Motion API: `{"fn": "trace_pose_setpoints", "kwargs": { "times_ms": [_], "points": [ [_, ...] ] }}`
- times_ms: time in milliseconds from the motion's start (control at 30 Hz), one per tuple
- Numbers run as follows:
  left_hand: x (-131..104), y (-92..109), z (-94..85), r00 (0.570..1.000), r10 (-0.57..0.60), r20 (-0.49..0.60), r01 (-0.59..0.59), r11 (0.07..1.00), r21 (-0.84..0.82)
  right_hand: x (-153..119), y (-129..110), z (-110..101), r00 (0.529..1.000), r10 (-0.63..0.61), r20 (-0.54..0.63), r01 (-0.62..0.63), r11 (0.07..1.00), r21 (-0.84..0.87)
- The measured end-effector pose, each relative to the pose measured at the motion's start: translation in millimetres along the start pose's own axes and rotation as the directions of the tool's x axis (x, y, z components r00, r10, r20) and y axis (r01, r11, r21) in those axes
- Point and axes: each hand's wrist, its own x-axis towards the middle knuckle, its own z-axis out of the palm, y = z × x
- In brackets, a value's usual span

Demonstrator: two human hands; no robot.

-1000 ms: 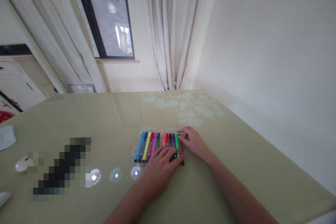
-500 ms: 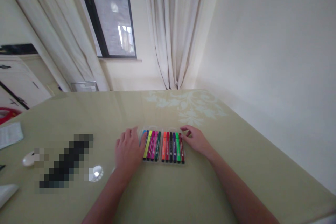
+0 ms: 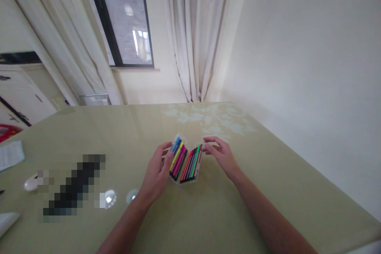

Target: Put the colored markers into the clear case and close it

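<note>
A clear plastic marker case [image 3: 182, 139] stands open like a book above the tabletop, its two halves tilted up into a V. In the left half lie blue, yellow, pink and dark green markers [image 3: 178, 158]; the right half holds orange, red, black, purple, bright green and dark red markers [image 3: 191, 164]. My left hand [image 3: 157, 170] grips the left half by its outer edge, thumb on the near face and fingers behind. At the outer edge of the right half, my right hand [image 3: 222, 156] holds with its fingertips, fingers slightly bent.
The table [image 3: 190, 222] is pale green and glossy, with a white floral pattern at the back. To the left are a pixelated dark object [image 3: 73, 186], a white mouse-like object [image 3: 30, 183] and a paper [image 3: 12, 154]. A wall [image 3: 312, 87] borders the right side.
The marker case lay flat; its halves are now raised and tilted toward each other. My left hand has moved right with its half, while my right hand stays at the other edge.
</note>
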Motion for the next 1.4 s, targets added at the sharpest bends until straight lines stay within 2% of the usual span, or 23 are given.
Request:
{"fn": "trace_pose_setpoints", "kwargs": {
  "times_ms": [100,167,333,567,733,833,900,1000,1100,1200,1400],
  "points": [
    [-9.7,5.1,7.9,0.981,0.139,0.136,-0.145,0.988,0.043,-7.1,-8.0,8.4,0.997,-0.048,0.061,0.044,0.997,0.060],
    [-12.9,5.5,12.8,0.971,0.167,0.170,-0.189,0.975,0.120,-9.8,-9.0,12.5,0.991,-0.100,0.091,0.094,0.993,0.070],
    [-12.2,-3.1,21.3,0.978,0.159,0.136,-0.190,0.946,0.261,-10.8,-3.0,16.6,0.978,-0.163,0.133,0.164,0.986,0.006],
    [-12.4,-11.0,23.1,0.967,0.218,0.134,-0.244,0.943,0.224,-9.6,0.7,14.5,0.956,-0.284,0.075,0.292,0.944,-0.153],
    [-13.0,-9.4,23.1,0.965,0.212,0.156,-0.242,0.949,0.203,-7.9,1.8,12.2,0.918,-0.393,0.055,0.390,0.868,-0.308],
    [-12.9,-8.1,23.6,0.960,0.214,0.182,-0.251,0.944,0.212,-8.4,2.5,11.2,0.871,-0.487,0.060,0.462,0.773,-0.434],
    [-12.6,-8.0,24.5,0.960,0.205,0.189,-0.245,0.944,0.221,-10.7,1.8,11.3,0.822,-0.564,0.084,0.516,0.673,-0.530],
    [-12.5,-9.4,26.5,0.960,0.200,0.196,-0.242,0.945,0.219,-17.1,-1.5,13.6,0.725,-0.656,0.213,0.624,0.493,-0.607],
    [-13.3,-11.8,28.7,0.958,0.210,0.196,-0.250,0.946,0.204,-24.3,-6.5,18.6,0.629,-0.690,0.357,0.729,0.366,-0.578],
    [-14.4,-13.3,30.1,0.958,0.217,0.188,-0.252,0.949,0.188,-29.4,-10.1,23.9,0.582,-0.699,0.416,0.778,0.330,-0.534],
    [-14.4,-10.9,30.4,0.958,0.216,0.189,-0.251,0.950,0.187,-32.4,-10.7,27.7,0.545,-0.722,0.427,0.815,0.336,-0.471]
  ]
}}
